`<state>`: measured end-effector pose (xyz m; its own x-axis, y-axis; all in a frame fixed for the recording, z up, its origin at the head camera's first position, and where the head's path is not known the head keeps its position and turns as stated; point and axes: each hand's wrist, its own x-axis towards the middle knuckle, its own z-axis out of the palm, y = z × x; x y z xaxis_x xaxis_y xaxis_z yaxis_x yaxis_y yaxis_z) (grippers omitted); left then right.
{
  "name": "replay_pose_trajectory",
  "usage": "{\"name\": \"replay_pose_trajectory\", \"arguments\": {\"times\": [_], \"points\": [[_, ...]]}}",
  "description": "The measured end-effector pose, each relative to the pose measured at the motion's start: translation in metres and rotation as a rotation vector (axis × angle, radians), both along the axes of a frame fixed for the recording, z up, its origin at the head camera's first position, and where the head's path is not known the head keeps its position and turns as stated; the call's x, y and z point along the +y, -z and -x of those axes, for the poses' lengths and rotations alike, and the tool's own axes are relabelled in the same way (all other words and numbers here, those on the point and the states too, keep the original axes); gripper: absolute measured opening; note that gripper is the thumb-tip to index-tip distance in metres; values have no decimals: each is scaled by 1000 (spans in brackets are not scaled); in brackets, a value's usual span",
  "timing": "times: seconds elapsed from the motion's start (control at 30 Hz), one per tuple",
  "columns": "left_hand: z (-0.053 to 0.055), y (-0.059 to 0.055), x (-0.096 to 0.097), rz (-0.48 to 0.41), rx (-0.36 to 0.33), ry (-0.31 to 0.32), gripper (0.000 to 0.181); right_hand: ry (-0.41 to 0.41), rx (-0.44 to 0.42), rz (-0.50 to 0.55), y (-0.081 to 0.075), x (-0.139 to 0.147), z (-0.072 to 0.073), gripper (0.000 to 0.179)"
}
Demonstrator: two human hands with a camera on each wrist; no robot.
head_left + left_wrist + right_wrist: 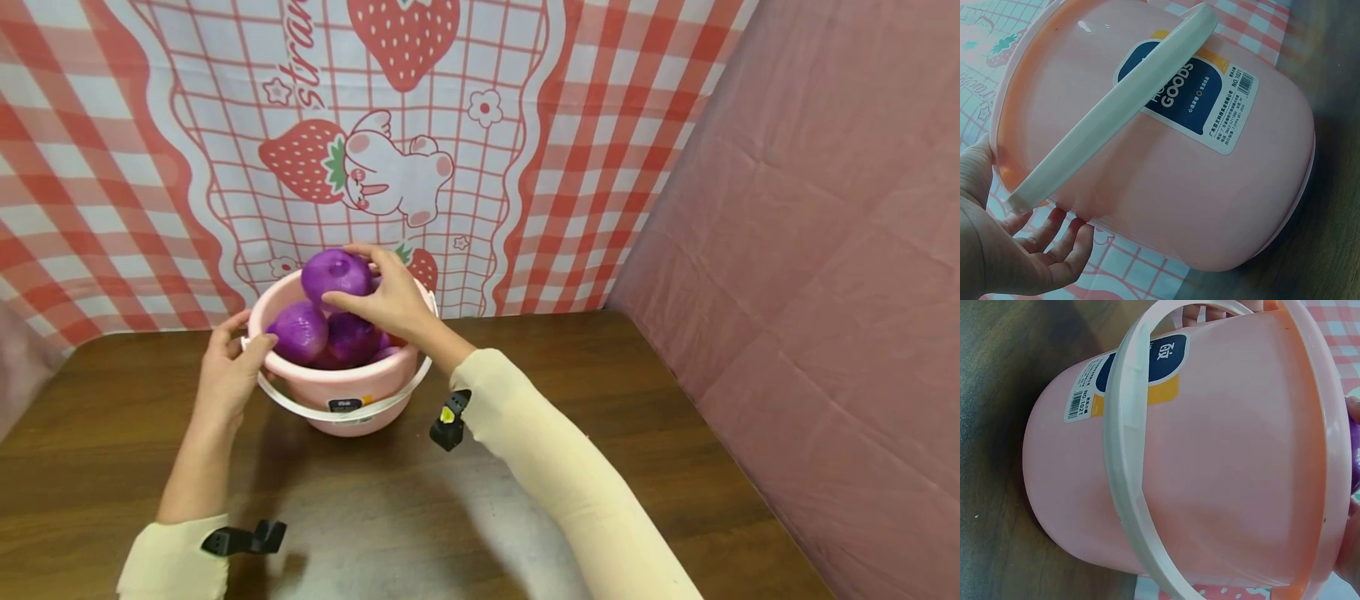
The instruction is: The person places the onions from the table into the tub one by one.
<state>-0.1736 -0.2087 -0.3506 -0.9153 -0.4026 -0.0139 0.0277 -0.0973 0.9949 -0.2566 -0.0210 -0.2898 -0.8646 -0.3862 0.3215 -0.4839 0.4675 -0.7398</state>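
Note:
A pink plastic bucket [300, 379] stands on the table with several purple onions in it, one onion [300, 332] at the left and a darker one [351, 337] beside it. My right hand [393, 300] holds another purple onion [335, 277] at the top of the bucket, thumb in front and fingers behind. At the left side, my left hand [232, 367] grips the bucket's rim, thumb over the edge and fingers against the outer wall in the left wrist view. The white handle [1110, 112] hangs down across the front, over a blue label [1175, 94].
The brown wooden table [360, 517] reaches to a red-and-white checked cloth [585, 167] with strawberries, hanging right behind the bucket. A pink cloth [810, 233] borders the table on the right. Black straps with mounts [450, 421] sit on both wrists.

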Motion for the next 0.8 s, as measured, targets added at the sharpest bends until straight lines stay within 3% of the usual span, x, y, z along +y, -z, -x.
{"name": "replay_pose_trajectory", "arguments": {"times": [0.43,0.8], "points": [[-2,-1,-2,-10,-13,6,58,-19,-3,93,3,7,4,51],[-2,2,-5,12,-21,5,61,-38,52,52,4,13,7,46]]}}
